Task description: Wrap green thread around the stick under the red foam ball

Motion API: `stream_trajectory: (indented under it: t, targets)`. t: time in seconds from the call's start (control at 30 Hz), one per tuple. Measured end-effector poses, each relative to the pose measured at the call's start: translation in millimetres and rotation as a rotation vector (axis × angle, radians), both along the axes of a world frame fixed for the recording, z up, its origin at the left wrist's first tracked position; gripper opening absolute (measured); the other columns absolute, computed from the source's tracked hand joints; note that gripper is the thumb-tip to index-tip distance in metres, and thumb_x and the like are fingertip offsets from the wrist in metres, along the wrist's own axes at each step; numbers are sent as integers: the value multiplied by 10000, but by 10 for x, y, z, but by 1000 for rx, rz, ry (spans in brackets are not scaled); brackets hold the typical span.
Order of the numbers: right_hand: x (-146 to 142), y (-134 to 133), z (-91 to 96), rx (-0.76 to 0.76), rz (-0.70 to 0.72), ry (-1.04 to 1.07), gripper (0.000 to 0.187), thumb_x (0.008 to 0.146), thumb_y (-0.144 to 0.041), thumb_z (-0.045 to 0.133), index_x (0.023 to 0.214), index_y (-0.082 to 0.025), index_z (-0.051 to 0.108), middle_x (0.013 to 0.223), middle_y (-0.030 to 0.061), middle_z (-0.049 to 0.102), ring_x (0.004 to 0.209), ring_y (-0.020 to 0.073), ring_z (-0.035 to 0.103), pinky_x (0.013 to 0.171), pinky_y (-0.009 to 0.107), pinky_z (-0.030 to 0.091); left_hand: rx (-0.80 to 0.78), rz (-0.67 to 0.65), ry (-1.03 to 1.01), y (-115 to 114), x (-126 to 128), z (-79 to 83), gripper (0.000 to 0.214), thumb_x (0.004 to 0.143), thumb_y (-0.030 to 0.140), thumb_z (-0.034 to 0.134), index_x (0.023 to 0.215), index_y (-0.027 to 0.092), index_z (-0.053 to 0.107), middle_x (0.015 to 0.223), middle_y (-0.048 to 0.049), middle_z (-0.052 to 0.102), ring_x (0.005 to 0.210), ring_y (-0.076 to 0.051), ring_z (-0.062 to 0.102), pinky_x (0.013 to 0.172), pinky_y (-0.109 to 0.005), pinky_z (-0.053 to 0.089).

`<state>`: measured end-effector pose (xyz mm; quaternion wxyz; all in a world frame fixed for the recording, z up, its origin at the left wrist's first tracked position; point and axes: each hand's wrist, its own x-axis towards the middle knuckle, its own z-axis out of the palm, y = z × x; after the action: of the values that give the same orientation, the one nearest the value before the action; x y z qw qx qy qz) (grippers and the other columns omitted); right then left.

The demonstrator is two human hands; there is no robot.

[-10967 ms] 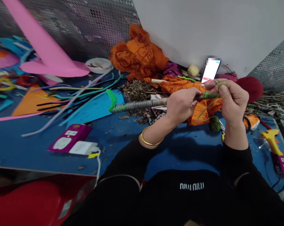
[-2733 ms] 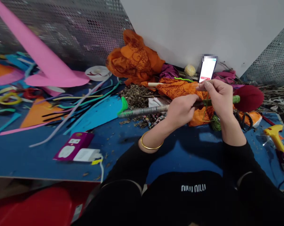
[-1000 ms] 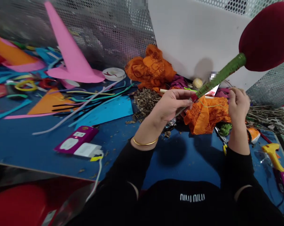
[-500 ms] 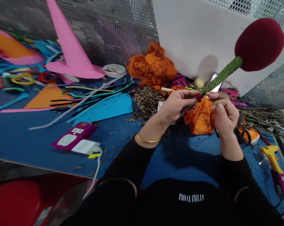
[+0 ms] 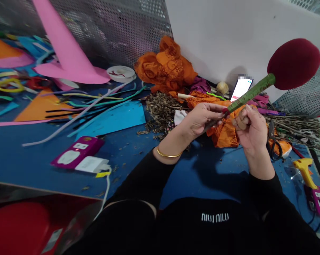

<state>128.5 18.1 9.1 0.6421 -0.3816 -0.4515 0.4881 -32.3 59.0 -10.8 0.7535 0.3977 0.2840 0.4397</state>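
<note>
My left hand (image 5: 206,118) is closed round the lower end of a green-wrapped stick (image 5: 251,93) with a large dark red rounded head (image 5: 294,63). The stick tilts up to the right, and a bit of red shows at my fingertips where the green wrapping ends. Just right of and below the green part, my right hand (image 5: 251,125) has its fingers curled together. Anything between them is too small or hidden to make out. Beneath both hands lies crumpled orange cloth (image 5: 223,136).
Dried plant matter (image 5: 160,109), a lit phone (image 5: 241,88) and black scissors (image 5: 274,143) lie around my hands. To the right is a yellow glue gun (image 5: 306,171). A purple power strip (image 5: 79,152), pink cone hat (image 5: 67,46) and tape roll (image 5: 121,73) are leftward.
The red head has dropped slightly in view. My right hand has turned, its fingers curling in closer. My left hand keeps its hold, and the view has shifted a little to the right.
</note>
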Motion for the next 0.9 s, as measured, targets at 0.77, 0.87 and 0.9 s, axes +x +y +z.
stream_trajectory:
  t: [0.77, 0.87, 0.9]
  targets:
    - [-97, 209, -219, 136, -263, -104, 385, 777, -536, 784, 742, -227, 557, 690, -54, 470, 590, 74, 395, 567, 244, 392, 131, 176, 84, -139, 181, -12, 342, 705, 421, 911, 786, 142, 730, 681, 13, 691, 550, -67, 576, 545, -200, 476]
    - [-92, 234, -245, 147, -240, -88, 346, 781, -508, 780, 760, -225, 582, 698, -50, 489, 624, 82, 435, 611, 247, 423, 165, 185, 86, -141, 194, -43, 323, 644, 317, 940, 822, 134, 742, 697, 26, 694, 551, -54, 563, 556, -196, 470]
    - [-86, 246, -256, 156, -233, -70, 341, 780, -498, 785, 757, -223, 585, 695, -50, 494, 627, 81, 439, 618, 246, 424, 178, 177, 93, -136, 192, -55, 322, 643, 310, 933, 840, 130, 753, 703, 24, 699, 546, -53, 558, 555, -198, 466]
